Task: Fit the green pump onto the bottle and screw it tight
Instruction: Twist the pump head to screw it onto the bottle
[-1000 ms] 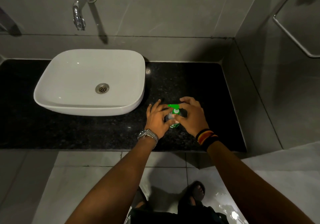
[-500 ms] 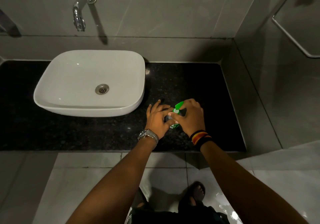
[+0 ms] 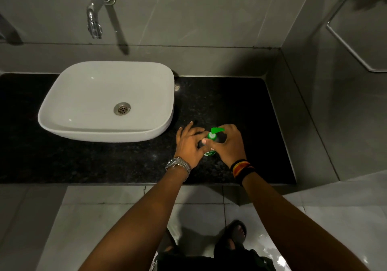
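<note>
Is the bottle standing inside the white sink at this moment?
No, the bottle stands on the black counter to the right of the white sink, held between the left hand and right hand.

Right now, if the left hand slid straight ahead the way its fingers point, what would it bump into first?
Probably nothing soon. The left hand points up and slightly right, past the sink's corner, over bare black counter toward the back wall. Depth is hard to judge, so the sink could be a near miss.
</note>
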`<state>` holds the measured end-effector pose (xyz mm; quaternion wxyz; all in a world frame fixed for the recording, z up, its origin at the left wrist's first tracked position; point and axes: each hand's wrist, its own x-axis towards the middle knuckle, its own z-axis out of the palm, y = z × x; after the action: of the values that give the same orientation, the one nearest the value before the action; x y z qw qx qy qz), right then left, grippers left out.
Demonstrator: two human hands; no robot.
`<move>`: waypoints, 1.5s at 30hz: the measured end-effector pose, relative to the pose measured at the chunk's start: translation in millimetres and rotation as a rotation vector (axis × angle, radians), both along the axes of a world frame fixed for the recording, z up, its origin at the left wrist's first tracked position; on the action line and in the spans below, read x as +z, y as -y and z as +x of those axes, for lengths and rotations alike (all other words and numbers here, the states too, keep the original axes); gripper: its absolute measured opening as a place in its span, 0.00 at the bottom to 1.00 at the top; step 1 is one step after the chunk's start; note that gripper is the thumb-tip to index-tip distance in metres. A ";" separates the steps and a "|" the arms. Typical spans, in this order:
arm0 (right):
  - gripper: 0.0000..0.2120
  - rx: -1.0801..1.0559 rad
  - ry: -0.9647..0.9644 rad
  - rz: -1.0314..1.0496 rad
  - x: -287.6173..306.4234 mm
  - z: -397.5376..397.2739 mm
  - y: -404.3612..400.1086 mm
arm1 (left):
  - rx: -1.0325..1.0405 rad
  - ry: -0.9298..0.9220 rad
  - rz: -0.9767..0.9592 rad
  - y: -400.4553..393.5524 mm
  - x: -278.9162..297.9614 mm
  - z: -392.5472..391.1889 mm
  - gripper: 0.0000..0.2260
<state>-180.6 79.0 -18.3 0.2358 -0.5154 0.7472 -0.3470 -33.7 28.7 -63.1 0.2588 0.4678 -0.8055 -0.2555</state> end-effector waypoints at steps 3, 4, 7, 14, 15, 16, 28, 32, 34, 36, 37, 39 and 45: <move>0.21 0.096 0.063 -0.033 -0.7 -6.4 -5.9 | -0.008 0.005 0.002 -0.7 4.5 0.1 0.21; 0.19 0.107 0.052 -0.034 0.2 -9.3 -5.8 | -0.008 0.005 0.003 -1.4 5.1 0.5 0.23; 0.18 0.091 -0.003 -0.020 2.8 -12.9 -0.6 | -0.003 -0.013 0.009 -4.3 5.2 1.2 0.28; 0.22 0.182 -0.033 0.003 6.0 -18.7 2.1 | -0.004 0.008 -0.007 -0.9 2.5 1.3 0.23; 0.20 0.210 -0.059 -0.003 6.8 -21.1 2.9 | -0.001 0.005 -0.003 -1.1 3.2 1.6 0.26; 0.18 0.223 -0.083 -0.009 7.7 -22.6 3.6 | -0.001 0.006 -0.001 -1.3 3.7 1.5 0.28; 0.20 0.251 -0.143 0.007 14.1 -22.2 2.1 | 0.000 0.003 0.014 -0.5 2.9 1.4 0.29; 0.18 0.165 -0.232 0.025 16.2 -17.1 6.5 | 0.001 0.007 0.006 1.3 2.0 1.2 0.24; 0.20 0.140 -0.194 0.019 15.0 -15.4 5.5 | -0.001 0.012 0.002 2.7 1.3 1.6 0.22; 0.20 0.180 -0.185 0.003 13.3 -17.3 2.3 | -0.008 0.013 0.010 2.5 2.9 0.7 0.23; 0.20 0.202 -0.195 -0.001 13.2 -17.9 2.1 | -0.007 0.010 0.011 2.2 4.0 0.5 0.23; 0.16 0.214 -0.230 0.001 13.4 -16.7 3.0 | 0.002 0.007 0.009 1.9 4.5 0.6 0.23; 0.15 0.146 -0.377 -0.010 6.4 -3.7 -4.6 | 0.008 0.016 -0.019 -0.3 0.1 0.8 0.20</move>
<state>-184.2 83.5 -11.9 0.1140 -0.6254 0.7369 -0.2300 -32.9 28.9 -63.0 0.2577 0.4708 -0.8080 -0.2431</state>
